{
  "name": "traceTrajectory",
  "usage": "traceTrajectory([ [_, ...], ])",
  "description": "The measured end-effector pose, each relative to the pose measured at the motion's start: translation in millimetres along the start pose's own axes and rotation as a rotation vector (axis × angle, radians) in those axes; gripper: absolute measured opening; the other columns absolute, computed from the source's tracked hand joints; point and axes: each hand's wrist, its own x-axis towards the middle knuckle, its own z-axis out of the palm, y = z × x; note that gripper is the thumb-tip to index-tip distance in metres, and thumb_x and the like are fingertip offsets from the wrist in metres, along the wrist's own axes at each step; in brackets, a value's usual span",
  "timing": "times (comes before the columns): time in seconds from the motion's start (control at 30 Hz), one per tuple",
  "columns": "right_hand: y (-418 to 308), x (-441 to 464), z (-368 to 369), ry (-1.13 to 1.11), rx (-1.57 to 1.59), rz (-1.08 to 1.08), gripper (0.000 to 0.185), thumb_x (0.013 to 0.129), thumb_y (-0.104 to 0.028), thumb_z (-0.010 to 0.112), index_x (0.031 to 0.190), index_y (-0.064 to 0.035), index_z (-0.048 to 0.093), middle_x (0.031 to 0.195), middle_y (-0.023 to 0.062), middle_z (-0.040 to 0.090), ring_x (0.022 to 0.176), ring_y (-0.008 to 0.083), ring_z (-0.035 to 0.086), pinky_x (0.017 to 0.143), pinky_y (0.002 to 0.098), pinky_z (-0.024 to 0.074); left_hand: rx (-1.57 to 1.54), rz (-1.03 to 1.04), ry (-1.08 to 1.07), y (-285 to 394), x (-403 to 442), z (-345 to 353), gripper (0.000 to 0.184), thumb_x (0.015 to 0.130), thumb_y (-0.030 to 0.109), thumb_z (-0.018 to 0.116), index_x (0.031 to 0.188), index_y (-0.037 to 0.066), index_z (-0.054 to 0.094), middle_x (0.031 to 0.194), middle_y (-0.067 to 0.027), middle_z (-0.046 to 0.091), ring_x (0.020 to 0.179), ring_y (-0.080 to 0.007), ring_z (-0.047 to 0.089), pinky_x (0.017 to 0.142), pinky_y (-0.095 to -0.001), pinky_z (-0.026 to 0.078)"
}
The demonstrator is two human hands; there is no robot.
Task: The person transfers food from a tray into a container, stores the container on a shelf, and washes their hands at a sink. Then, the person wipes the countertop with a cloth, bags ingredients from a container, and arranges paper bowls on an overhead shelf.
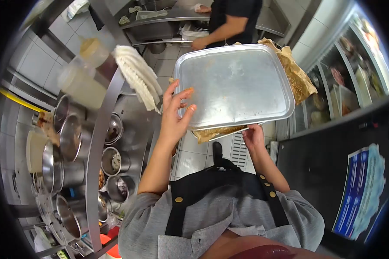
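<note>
A metal tray [233, 86] is held level in front of my body, its flat silver surface facing up. Brown paper [296, 75] with a grainy brown layer sticks out from beneath it at the right and along the near edge. My right hand [253, 137] grips the near edge from below, its fingers partly hidden under the tray. At the tray's left edge is my left hand [177, 108], fingers spread and bits of orange-brown food on the fingertips.
Metal shelves at the left hold steel pots [73, 138], bowls and plastic containers. A white cloth [138, 75] hangs over the shelf edge. Another person [233, 26] stands beyond the tray by a steel counter [173, 16]. A glass-fronted fridge [341, 77] is at the right.
</note>
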Motion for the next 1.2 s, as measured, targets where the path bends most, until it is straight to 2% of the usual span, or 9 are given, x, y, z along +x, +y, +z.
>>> traceTrajectory([
  [0.13,1.6,47.8,3.2,-0.016,-0.102,0.076,0.026,0.075,-0.002,0.054,0.097,-0.0150,0.055,0.082,-0.0012,0.056,0.068,0.0141,0.054,0.050,0.0291,0.0440,-0.033,-0.107,0.059,-40.4,56.7,14.2,0.040,0.090,0.009,0.068,0.128,0.004,0.057,0.152,-0.0105,0.030,0.116,-0.0206,0.055,0.090,-0.0329,0.051],
  [0.23,15.4,75.4,-15.7,-0.037,-0.197,0.143,0.027,0.073,-0.003,0.055,0.098,-0.0134,0.055,0.083,-0.0018,0.055,0.072,0.0125,0.054,0.053,0.0292,0.0458,-0.031,-0.073,0.093,-62.7,91.6,15.5,0.040,0.089,0.006,0.068,0.128,0.005,0.058,0.151,-0.0110,0.030,0.115,-0.0212,0.056,0.090,-0.0329,0.051],
  [0.33,25.5,106.0,7.1,-0.155,-0.090,0.161,0.030,0.072,0.000,0.055,0.102,-0.0077,0.056,0.077,0.0022,0.062,0.066,0.0174,0.060,0.068,0.0356,0.0541,-0.023,-0.077,0.132,-74.0,124.2,10.3,0.041,0.087,0.003,0.068,0.127,0.006,0.059,0.150,-0.0124,0.031,0.114,-0.0212,0.057,0.090,-0.0326,0.052],
  [0.53,44.6,157.0,50.3,-0.225,-0.004,0.263,0.037,0.073,0.001,0.059,0.110,-0.0049,0.055,0.104,0.0039,0.065,0.097,0.0207,0.062,0.098,0.0413,0.0469,-0.039,-0.103,0.162,-94.5,158.3,-3.5,0.040,0.091,0.009,0.066,0.130,0.005,0.055,0.152,-0.0104,0.029,0.117,-0.0211,0.055,0.090,-0.0314,0.050],
  [0.6,44.3,163.7,81.3,-0.212,0.002,0.232,0.028,0.075,0.003,0.057,0.100,-0.0099,0.057,0.088,-0.0001,0.062,0.081,0.0155,0.060,0.066,0.0335,0.0487,-0.043,-0.105,0.165,-96.9,168.1,-6.5,0.040,0.091,0.009,0.066,0.130,0.005,0.055,0.152,-0.0105,0.029,0.117,-0.0212,0.055,0.090,-0.0312,0.050],
  [0.67,54.7,186.4,95.7,-0.268,0.022,0.215,0.039,0.078,0.002,0.055,0.114,-0.0093,0.054,0.112,0.0033,0.062,0.108,0.0216,0.059,0.095,0.0430,0.0472,-0.042,-0.108,0.171,-102.8,178.1,-11.5,0.040,0.091,0.009,0.066,0.130,0.005,0.055,0.152,-0.0106,0.030,0.117,-0.0214,0.055,0.090,-0.0310,0.050],
  [0.73,54.0,202.0,135.8,-0.315,0.005,0.204,0.039,0.076,0.000,0.056,0.114,-0.0056,0.056,0.115,0.0062,0.063,0.110,0.0227,0.059,0.100,0.0413,0.0451,-0.037,-0.081,0.211,-110.7,186.6,-13.2,0.039,0.091,0.008,0.066,0.129,0.004,0.056,0.151,-0.0116,0.030,0.117,-0.0224,0.056,0.090,-0.0317,0.051],
  [1.0,85.9,375.3,320.1,-0.452,0.002,0.238,0.041,0.093,-0.008,0.057,0.132,-0.0041,0.045,0.135,0.0076,0.053,0.130,0.0263,0.048,0.111,0.0482,0.0395,0.091,0.001,0.428,-148.8,224.4,-13.6,0.034,0.088,0.000,0.066,0.121,0.003,0.059,0.148,-0.0222,0.031,0.122,-0.0269,0.052,0.089,-0.0326,0.053],
  [1.2,128.0,526.2,446.8,-0.544,-0.411,0.640,0.037,0.097,-0.017,0.057,0.130,-0.0034,0.046,0.136,0.0131,0.053,0.127,0.0333,0.051,0.108,0.0484,0.0441,0.270,-0.185,0.648,-192.9,271.8,-24.0,0.031,0.091,0.010,0.068,0.120,0.003,0.060,0.149,-0.0159,0.032,0.124,-0.0236,0.050,0.094,-0.0321,0.050],
])
